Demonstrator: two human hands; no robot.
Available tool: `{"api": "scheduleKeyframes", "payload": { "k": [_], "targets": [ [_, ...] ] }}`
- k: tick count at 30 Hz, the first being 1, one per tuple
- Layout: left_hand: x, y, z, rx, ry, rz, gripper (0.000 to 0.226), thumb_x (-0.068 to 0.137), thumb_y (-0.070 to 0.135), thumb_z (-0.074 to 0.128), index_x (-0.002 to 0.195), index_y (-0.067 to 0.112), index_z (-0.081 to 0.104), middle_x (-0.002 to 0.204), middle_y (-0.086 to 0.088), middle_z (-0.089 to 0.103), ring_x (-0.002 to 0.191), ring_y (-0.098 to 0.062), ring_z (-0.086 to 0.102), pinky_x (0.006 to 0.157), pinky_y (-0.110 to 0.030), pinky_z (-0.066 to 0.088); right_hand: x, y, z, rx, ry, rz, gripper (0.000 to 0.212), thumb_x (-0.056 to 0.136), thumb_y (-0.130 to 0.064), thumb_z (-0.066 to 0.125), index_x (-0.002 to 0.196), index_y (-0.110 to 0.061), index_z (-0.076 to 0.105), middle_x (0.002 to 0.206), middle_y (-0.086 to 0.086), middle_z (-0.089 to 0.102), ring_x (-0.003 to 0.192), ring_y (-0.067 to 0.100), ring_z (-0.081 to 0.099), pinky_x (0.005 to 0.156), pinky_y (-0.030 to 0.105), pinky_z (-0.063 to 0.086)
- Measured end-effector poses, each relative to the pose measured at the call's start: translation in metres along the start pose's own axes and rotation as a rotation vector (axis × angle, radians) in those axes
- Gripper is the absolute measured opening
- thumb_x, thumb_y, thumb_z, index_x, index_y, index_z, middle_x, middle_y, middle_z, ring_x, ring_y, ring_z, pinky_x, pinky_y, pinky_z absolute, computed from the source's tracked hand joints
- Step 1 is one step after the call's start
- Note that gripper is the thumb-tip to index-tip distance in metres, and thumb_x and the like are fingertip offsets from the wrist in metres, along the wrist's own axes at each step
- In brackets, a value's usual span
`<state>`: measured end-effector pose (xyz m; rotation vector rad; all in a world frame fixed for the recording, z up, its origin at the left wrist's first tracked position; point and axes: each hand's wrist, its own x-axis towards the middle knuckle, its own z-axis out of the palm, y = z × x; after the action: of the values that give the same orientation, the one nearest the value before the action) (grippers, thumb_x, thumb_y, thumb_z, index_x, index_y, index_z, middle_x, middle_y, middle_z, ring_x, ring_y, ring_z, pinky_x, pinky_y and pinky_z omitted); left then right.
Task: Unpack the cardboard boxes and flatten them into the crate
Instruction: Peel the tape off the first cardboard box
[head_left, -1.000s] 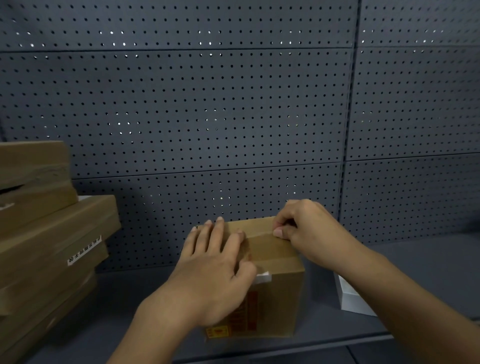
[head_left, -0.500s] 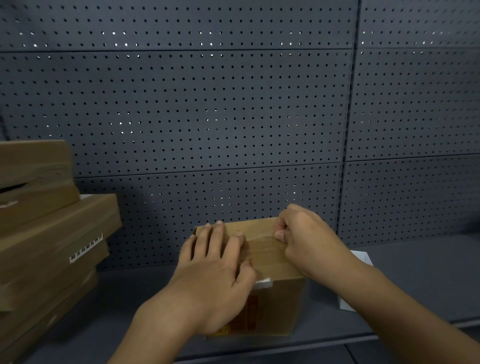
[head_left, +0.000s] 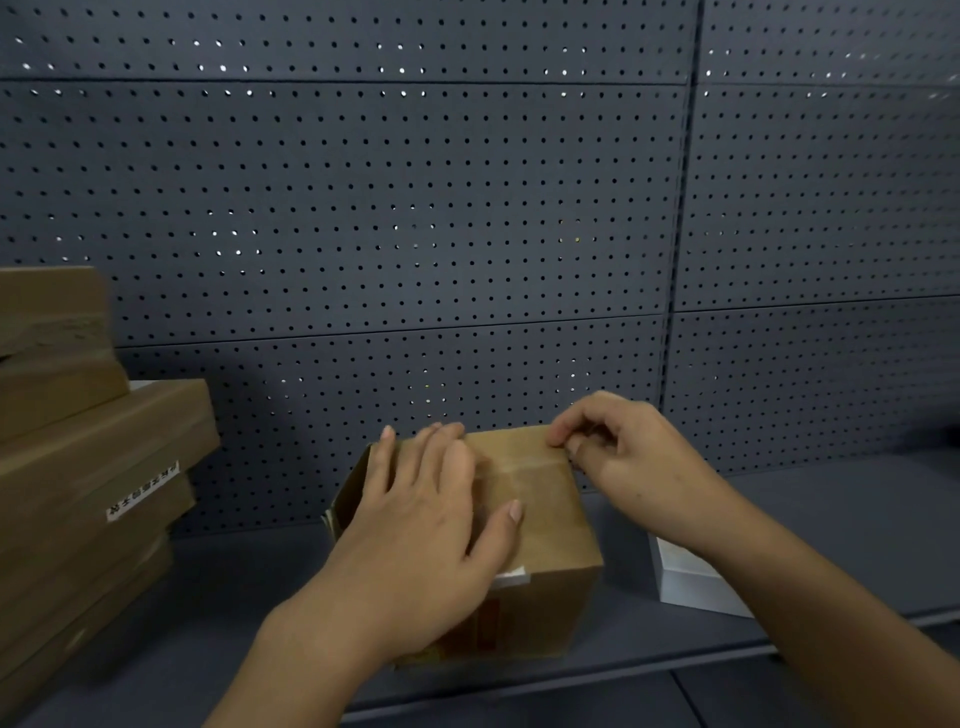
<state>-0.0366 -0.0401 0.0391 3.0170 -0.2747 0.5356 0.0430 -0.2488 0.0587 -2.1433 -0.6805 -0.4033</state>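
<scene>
A small brown cardboard box (head_left: 540, 519), matte with glossy tape along its top seam, sits near the shelf's (head_left: 831, 519) front edge. The left hand (head_left: 421, 540) presses flat, fingers straight, on its top; the right hand (head_left: 623, 457) pinches tape at the far top edge.

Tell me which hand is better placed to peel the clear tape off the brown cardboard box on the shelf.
Right. The right hand is curled at the far top edge of the brown cardboard box, fingertips pinched where the clear tape ends. The left hand lies flat on the lid, likely steadying it.
</scene>
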Motion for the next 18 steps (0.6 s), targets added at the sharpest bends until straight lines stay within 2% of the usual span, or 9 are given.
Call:
{"api": "scheduleKeyframes", "payload": {
  "k": [3, 6, 10, 14, 18],
  "targets": [
    [-0.004, 0.0, 0.002, 0.029, -0.02, 0.007, 0.066, 0.097, 0.069, 0.001, 0.156, 0.038, 0.006, 0.165, 0.008, 0.005, 0.156, -0.012, -0.008, 0.127, -0.05, -0.011, 0.0, -0.005, -0.001, -0.034, -0.007, -0.063, 0.023, 0.098, -0.007, 0.061, 0.097, -0.025, 0.075, 0.098, -0.014, 0.064, 0.083, 0.008, 0.062, 0.075, 0.021, 0.053],
    [-0.005, 0.002, 0.001, 0.063, -0.039, -0.004, 0.073, 0.099, 0.067, 0.001, 0.162, 0.033, -0.01, 0.167, 0.007, -0.004, 0.156, -0.013, -0.014, 0.127, -0.05, -0.012, 0.0, -0.012, -0.001, -0.105, -0.084, -0.155, 0.015, 0.096, -0.017, 0.067, 0.101, -0.029, 0.075, 0.099, -0.015, 0.059, 0.094, 0.003, 0.057, 0.08, 0.016, 0.046],
    [-0.005, 0.003, 0.001, 0.053, -0.058, -0.03, 0.075, 0.103, 0.064, 0.006, 0.163, 0.022, -0.013, 0.17, 0.006, -0.008, 0.155, -0.011, -0.017, 0.127, -0.048, -0.012, 0.002, -0.018, 0.0, -0.21, -0.157, -0.214, 0.011, 0.095, -0.03, 0.072, 0.103, -0.035, 0.075, 0.1, -0.019, 0.056, 0.103, 0.0, 0.05, 0.086, 0.014, 0.041],
    [-0.005, 0.003, 0.003, 0.058, -0.056, -0.025, 0.08, 0.095, 0.063, -0.006, 0.162, 0.02, -0.016, 0.169, 0.005, -0.008, 0.156, -0.012, -0.015, 0.127, -0.05, -0.01, -0.002, -0.024, -0.007, -0.214, -0.216, -0.208, 0.016, 0.088, -0.034, 0.079, 0.104, -0.033, 0.078, 0.101, -0.018, 0.058, 0.1, -0.001, 0.054, 0.083, 0.01, 0.043],
    [-0.005, 0.001, 0.004, 0.045, -0.061, -0.016, 0.08, 0.091, 0.058, -0.008, 0.162, 0.021, -0.019, 0.169, 0.006, -0.01, 0.155, -0.011, -0.017, 0.127, -0.049, -0.012, -0.011, -0.027, -0.011, -0.181, -0.233, -0.172, 0.023, 0.081, -0.039, 0.086, 0.1, -0.03, 0.079, 0.094, -0.012, 0.062, 0.088, 0.005, 0.062, 0.08, 0.024, 0.053]
  ]
}}
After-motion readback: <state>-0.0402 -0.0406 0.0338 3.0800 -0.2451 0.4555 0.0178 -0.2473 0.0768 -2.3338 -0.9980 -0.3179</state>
